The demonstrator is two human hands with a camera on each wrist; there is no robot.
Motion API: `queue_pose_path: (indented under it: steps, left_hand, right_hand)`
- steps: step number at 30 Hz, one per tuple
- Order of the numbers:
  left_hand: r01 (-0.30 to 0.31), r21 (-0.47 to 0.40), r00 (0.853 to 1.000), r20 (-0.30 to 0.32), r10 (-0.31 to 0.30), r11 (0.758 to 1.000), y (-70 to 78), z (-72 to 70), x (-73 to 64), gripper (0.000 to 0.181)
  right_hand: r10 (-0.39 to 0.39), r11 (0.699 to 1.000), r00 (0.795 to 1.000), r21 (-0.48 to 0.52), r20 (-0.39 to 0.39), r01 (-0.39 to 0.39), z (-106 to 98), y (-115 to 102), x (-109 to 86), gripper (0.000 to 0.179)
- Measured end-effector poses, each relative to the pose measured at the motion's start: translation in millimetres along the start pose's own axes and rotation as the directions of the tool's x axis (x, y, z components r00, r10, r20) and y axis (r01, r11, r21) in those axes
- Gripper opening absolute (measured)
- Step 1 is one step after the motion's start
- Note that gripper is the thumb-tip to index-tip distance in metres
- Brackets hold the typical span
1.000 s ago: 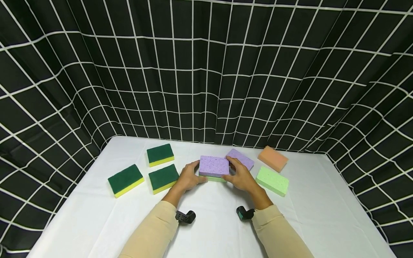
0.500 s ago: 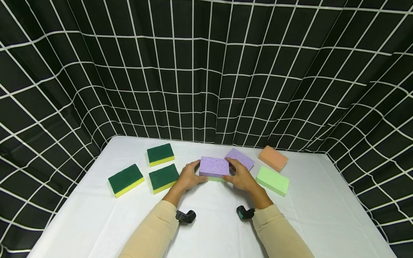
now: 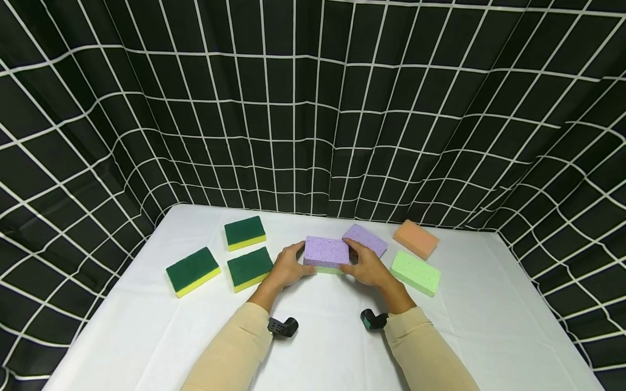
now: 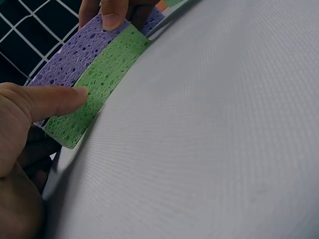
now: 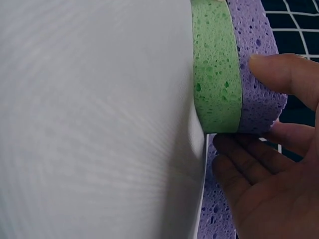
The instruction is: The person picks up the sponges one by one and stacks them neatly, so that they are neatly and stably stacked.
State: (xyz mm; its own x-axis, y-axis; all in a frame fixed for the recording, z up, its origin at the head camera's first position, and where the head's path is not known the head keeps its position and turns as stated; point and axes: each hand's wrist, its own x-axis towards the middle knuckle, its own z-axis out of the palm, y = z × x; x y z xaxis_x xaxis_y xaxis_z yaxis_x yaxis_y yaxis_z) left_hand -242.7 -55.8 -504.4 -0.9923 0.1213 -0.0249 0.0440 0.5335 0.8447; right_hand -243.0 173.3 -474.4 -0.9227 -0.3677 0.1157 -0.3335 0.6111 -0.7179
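In the head view a purple sponge [image 3: 326,250] lies flat on a light green sponge [image 3: 329,270] at the middle of the table, their long front sides nearly in line. The left hand [image 3: 288,267] grips the stack's left end; in the left wrist view its thumb [image 4: 57,100] crosses the purple side and its tip presses the green sponge [image 4: 107,74]. At the other end, the right hand [image 3: 365,264] pinches the purple sponge [image 5: 255,45], thumb on its front side and fingers round its end. The fingers behind the stack are partly hidden.
Left on the white table [image 3: 323,347] lie three green-and-yellow scouring sponges, the nearest one [image 3: 249,267] beside the left wrist. Behind the right hand is another purple sponge [image 3: 368,239]. An orange sponge [image 3: 415,239] and a green sponge [image 3: 415,272] lie farther right. A black gridded curtain [image 3: 313,108] hangs behind.
The upper purple sponge has shifted very slightly right and nearer over the green one, both hands staying on the stack. The head view has also shifted a little.
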Motion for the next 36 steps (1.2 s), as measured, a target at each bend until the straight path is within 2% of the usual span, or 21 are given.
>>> queue_pose_path:
  steps: [9,14,17,21,25,29,32,36]
  left_hand:
    - [-0.016,-0.023,1.000,0.003,0.016,1.000,-1.7,1.1,-3.1,0.087]
    - [-0.061,-0.096,0.998,0.019,0.063,0.994,-3.4,-0.5,-3.2,0.101]
    - [-0.086,-0.220,0.996,0.012,0.091,0.972,-2.9,-1.8,-2.7,0.103]
    - [-0.150,-0.360,0.988,-0.029,0.149,0.921,-1.4,-3.3,-0.1,0.097]
    - [-0.233,-0.402,0.972,-0.057,0.229,0.885,1.0,-3.1,4.5,0.090]
    - [-0.249,-0.449,0.965,-0.039,0.259,0.858,2.5,-2.8,6.1,0.085]
    - [-0.239,-0.469,0.965,-0.019,0.260,0.850,6.5,-5.5,2.8,0.081]
    - [-0.242,-0.461,0.963,-0.006,0.270,0.854,18.2,-12.0,-6.4,0.076]
  right_hand:
    - [0.000,1.000,1.000,0.014,0.012,-0.001,2,3,-1.6,0.073]
    - [-0.008,1.000,1.000,0.027,0.010,0.007,3,3,0.4,0.072]
    - [-0.003,1.000,1.000,0.026,0.015,0.002,3,2,0.8,0.073]
    - [0.018,1.000,1.000,0.011,0.022,-0.018,2,2,0.7,0.073]
    - [0.019,1.000,1.000,0.020,0.019,-0.019,1,2,0.8,0.073]
    - [0.012,0.999,1.000,0.037,0.025,-0.013,1,0,1.6,0.073]
    - [0.020,0.999,1.000,0.042,0.024,-0.021,2,-1,1.5,0.073]
    - [0.050,0.998,0.998,0.041,0.023,-0.051,2,-1,-0.2,0.074]
